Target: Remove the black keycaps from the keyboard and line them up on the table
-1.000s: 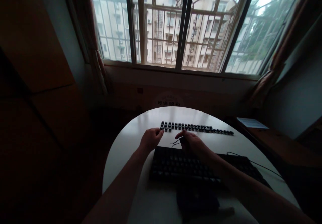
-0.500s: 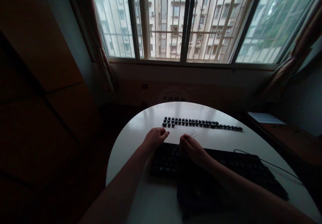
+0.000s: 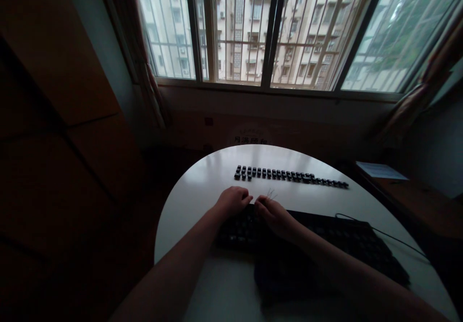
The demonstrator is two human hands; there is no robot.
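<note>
A black keyboard (image 3: 336, 245) lies across the white round table (image 3: 202, 191). My left hand (image 3: 233, 201) hovers over the keyboard's far left corner, fingers curled in, and I cannot make out anything in them. My right hand (image 3: 273, 213) is just to its right, pinched on a thin wire keycap puller (image 3: 270, 195) whose prongs stick up past the fingers. The two hands almost touch. A row of loose black keycaps (image 3: 289, 175) is lined up on the table beyond the hands.
A dark cloth-like shape (image 3: 285, 276) lies in front of the keyboard. The keyboard cable (image 3: 398, 242) trails off right. A side surface with a paper (image 3: 378, 170) stands at the right. A barred window (image 3: 275, 27) and curtains are behind the table.
Both hands drew closer together over the keyboard's left end. The right hand shifted left with the puller. The view tilted slightly downward.
</note>
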